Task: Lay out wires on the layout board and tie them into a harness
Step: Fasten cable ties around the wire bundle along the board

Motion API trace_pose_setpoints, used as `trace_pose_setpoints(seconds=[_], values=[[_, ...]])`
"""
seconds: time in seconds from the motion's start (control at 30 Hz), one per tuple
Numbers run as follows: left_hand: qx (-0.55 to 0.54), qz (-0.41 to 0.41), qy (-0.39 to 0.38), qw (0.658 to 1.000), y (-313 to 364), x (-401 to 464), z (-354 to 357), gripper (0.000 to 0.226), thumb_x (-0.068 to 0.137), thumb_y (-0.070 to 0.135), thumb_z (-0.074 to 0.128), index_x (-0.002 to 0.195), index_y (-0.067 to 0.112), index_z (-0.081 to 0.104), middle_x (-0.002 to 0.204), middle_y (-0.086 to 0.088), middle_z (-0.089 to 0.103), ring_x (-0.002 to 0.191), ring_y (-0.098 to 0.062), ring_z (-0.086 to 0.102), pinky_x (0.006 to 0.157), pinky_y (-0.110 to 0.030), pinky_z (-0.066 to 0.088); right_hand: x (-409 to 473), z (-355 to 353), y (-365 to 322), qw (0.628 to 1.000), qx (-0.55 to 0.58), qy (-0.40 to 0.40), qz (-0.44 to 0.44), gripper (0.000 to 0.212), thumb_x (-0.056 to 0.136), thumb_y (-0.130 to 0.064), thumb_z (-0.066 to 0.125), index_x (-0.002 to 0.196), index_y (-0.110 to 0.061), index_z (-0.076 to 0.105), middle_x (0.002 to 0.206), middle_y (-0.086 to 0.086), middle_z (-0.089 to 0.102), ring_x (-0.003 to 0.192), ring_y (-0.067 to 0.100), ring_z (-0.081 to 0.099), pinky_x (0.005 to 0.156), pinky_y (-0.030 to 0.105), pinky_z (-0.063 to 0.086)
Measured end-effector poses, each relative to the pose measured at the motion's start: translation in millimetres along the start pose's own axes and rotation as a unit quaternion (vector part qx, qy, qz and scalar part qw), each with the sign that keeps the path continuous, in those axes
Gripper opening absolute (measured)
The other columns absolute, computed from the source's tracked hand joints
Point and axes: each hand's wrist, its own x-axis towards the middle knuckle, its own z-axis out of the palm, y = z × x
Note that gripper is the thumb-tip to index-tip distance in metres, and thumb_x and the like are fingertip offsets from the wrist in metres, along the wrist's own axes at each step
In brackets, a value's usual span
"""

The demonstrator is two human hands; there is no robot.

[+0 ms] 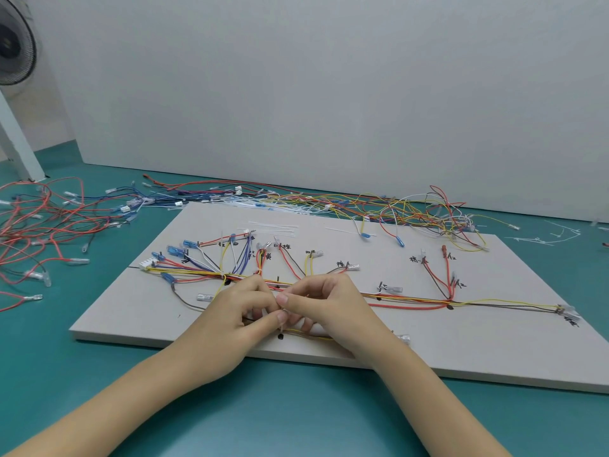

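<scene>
A grey layout board (478, 357) lies on the green table with a wire harness (412, 303) of red, yellow, brown and blue wires routed over its pegs. My left hand (240, 311) and my right hand (326, 305) meet over the harness trunk near the board's front middle. Both pinch a thin white cable tie (282, 319) between thumb and fingers, just above a peg and yellow wires. What the tie wraps is hidden by my fingers. Spare white cable ties (273, 227) lie at the board's back.
Loose red and black wires (39, 222) pile on the table at left. A tangle of yellow, red and blue wires (395, 206) runs along the white wall panel behind the board. A fan (13, 44) stands at far left. Cut tie scraps (547, 237) lie at right.
</scene>
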Motion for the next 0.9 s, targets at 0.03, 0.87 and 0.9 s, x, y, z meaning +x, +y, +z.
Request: trace_pose_setpoints(seconds=[0.03, 0.87, 0.9], values=[[0.0, -0.001, 0.0, 1.0, -0.7, -0.1, -0.4, 0.017, 0.087, 0.031, 0.061, 0.073, 0.028, 0.07, 0.082, 0.009, 0.052, 0.073, -0.011, 0.051, 0.064, -0.017, 0.036, -0.1, -0.1, -0.5, 1.0, -0.002, -0.003, 0.001, 0.014, 0.086, -0.011, 0.071, 0.088, 0.003, 0.071, 0.068, 0.009, 0.067, 0.062, 0.015, 0.059, 0.053, 0.017, 0.045], [-0.171, -0.075, 0.041, 0.982, -4.5, 3.1, -1.5, 0.032, 0.072, 0.054, 0.072, 0.084, 0.024, 0.07, 0.081, -0.006, 0.074, 0.08, -0.035, 0.066, 0.077, -0.049, 0.052, -1.3, 5.3, 0.8, 0.999, -0.006, 0.007, -0.039, 0.013, 0.093, -0.012, 0.062, 0.081, -0.01, 0.066, 0.063, 0.003, 0.056, 0.054, 0.01, 0.047, 0.053, 0.021, 0.041], [-0.172, -0.076, 0.038, 0.981, -3.7, 3.0, -1.7, 0.033, 0.073, 0.054, 0.072, 0.083, 0.022, 0.07, 0.082, -0.006, 0.074, 0.081, -0.035, 0.066, 0.081, -0.052, 0.051, -1.1, 5.4, 0.8, 0.999, -0.01, 0.011, -0.043, 0.012, 0.093, -0.013, 0.062, 0.081, -0.01, 0.066, 0.063, 0.001, 0.056, 0.052, 0.008, 0.048, 0.053, 0.02, 0.041]])
